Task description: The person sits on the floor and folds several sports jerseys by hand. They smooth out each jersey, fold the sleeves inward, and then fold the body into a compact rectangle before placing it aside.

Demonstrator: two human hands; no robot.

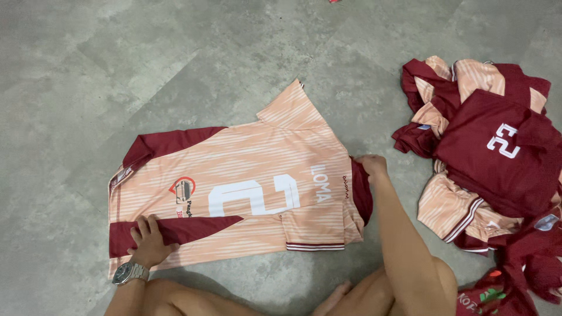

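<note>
Shirt (246, 187) lies flat on floor (88, 70). Left hand (149, 237) presses its folded side, fingers spread; right hand (370, 165) apparently pinches the collar end, keeping it taut.

Setting: an indoor floor used as a work surface, possibly a home or a small garment sorting room; the frame does not settle which. The floor (175, 52) is grey, mottled, laid in large tiles with faint joints, and the person sits directly on it with bare legs (404, 275), no table or bench in view. A peach and maroon sports jersey (246, 187) lies spread flat, with a loose heap of matching jerseys (486, 152) just beside it.
</note>
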